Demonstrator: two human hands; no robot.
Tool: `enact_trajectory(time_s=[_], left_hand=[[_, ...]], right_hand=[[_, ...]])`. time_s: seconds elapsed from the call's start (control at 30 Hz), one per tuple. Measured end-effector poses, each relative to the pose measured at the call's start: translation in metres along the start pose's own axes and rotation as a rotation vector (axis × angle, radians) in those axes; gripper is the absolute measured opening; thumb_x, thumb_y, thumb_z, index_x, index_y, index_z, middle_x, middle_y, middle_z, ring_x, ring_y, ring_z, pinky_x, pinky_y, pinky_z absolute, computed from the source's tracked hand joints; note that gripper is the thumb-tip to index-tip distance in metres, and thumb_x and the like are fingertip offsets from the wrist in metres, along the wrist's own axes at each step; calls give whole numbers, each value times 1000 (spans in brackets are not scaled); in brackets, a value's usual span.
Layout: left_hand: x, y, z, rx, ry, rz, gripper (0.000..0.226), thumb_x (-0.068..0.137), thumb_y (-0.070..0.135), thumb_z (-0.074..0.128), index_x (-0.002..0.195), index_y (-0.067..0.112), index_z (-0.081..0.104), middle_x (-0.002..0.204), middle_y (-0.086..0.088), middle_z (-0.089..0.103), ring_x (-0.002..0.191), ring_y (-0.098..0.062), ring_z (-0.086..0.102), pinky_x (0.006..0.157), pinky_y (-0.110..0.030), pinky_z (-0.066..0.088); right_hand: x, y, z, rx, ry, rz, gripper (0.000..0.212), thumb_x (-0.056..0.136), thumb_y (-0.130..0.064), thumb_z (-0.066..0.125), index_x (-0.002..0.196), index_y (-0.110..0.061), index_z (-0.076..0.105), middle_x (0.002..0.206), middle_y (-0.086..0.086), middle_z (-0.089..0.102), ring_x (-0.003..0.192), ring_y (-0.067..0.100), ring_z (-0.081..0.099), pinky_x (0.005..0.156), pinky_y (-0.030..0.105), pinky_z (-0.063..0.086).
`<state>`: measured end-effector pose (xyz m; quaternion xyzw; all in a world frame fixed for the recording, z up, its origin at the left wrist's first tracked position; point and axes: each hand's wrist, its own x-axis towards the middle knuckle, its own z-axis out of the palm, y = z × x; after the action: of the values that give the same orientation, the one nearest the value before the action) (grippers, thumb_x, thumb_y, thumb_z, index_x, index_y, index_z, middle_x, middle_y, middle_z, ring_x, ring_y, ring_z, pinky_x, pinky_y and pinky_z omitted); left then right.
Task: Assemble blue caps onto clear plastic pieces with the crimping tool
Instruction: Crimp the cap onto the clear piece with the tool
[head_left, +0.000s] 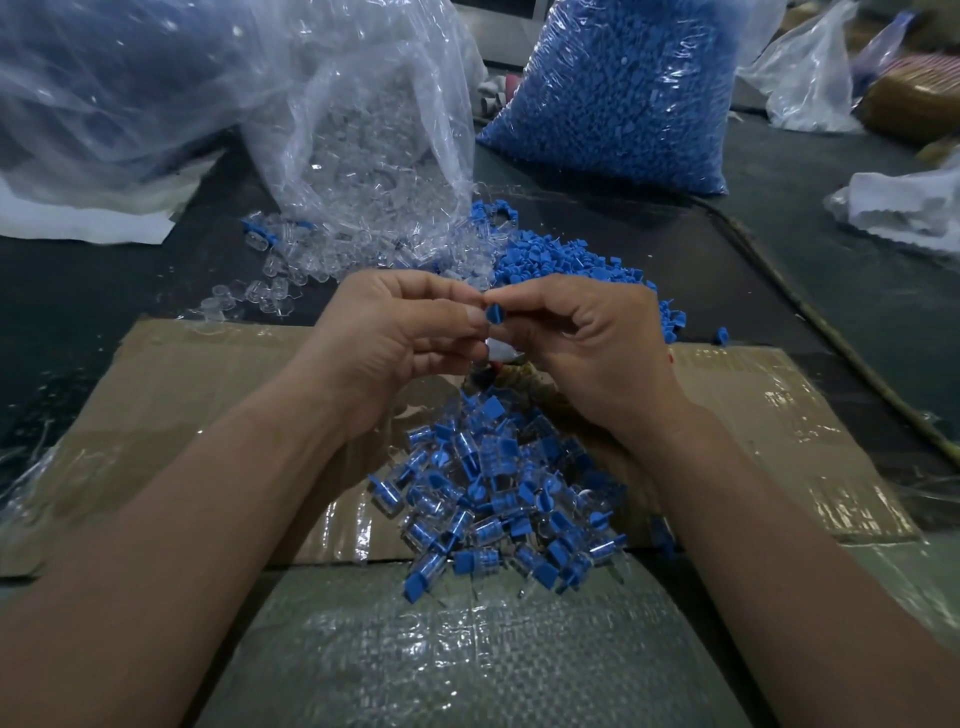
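Nearest you, at the near edge of the bench (831, 234), a woven plastic sack (467, 649) lay flat. A sheet of taped cardboard (182, 395) lay just beyond it. The heap of finished pieces (498, 499), clear bodies with blue caps on, sat where the two meet, between your forearms.

Above that heap you held both hands together. Your right hand (587, 338) pinched one blue cap (493, 313) at its fingertips. Your left hand (395, 332) was curled, thumb against the same cap, and it seemed to grip the clear plastic piece (501, 353) just beneath, though your fingers hid most of that piece.

I judge you were seating the cap on the clear body by hand. The next move calls for pressing it square and firm. No crimping tool was in sight, so you would have to find it first.

Past the cardboard's far edge, loose blue caps (571, 265) lay spilled to the right and loose clear pieces (280, 280) to the left, both close to your fingers. Behind them stood the open clear bag (363, 156) and the full blue bag (623, 93), near the far edge.

Bare cardboard lay on either side of the heap, and dark bench lay beyond the loose caps on the right. The spilled stock crowded the middle, so a careless sweep there could scatter it.
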<state>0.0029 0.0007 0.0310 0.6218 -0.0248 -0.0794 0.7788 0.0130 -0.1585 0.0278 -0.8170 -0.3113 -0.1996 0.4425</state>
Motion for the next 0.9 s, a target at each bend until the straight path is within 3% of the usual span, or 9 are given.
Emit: enact_trajectory(time_s=[0.37,0.53,0.67,0.73,0.83,0.9], left_hand=[[-2,1,1,38,7,-4,15,50,7,66,65,7,61,53,-4,64,45,-12,60,45,-17,49],[-2,0,3,82,26,16,17,71,-9,62,64,7,61,51,-3,62,44,-11,58,45,-16,49],[-1,0,2,58,58,33,16,74,-8,61,66,6,60,51,0,62,45,-10,57,46,-17,49],[-1,1,1,42,77,39,16,74,-8,61,66,6,59,50,0,62,44,-10,57,46,-16,49],[-1,1,1,33,88,46,17,74,-8,61,66,7,59,50,0,62,44,-10,57,47,-17,49],[0,1,0,38,93,54,17,74,-7,61,66,7,60,51,1,62,45,-9,58,47,-16,49]], right_hand=[[-1,-3,0,-63,-10,-42,25,74,0,69,99,0,68,89,-6,62,89,7,62,78,13,51],[0,-6,-2,-93,-63,-27,26,73,-7,71,98,-2,69,88,-8,62,87,8,62,78,13,51],[4,3,-22,-161,-95,283,29,73,-32,71,100,-22,67,82,-23,60,79,-4,61,77,8,47],[6,12,-38,-227,-144,401,24,73,-33,71,96,-27,67,78,-24,59,76,-9,59,73,6,47],[7,19,-56,-247,-325,533,26,69,-34,75,92,-34,63,82,-23,60,74,-15,55,63,0,40],[7,19,-62,-245,-503,617,38,64,-38,77,97,-38,58,92,-23,58,83,-11,53,65,6,37]])
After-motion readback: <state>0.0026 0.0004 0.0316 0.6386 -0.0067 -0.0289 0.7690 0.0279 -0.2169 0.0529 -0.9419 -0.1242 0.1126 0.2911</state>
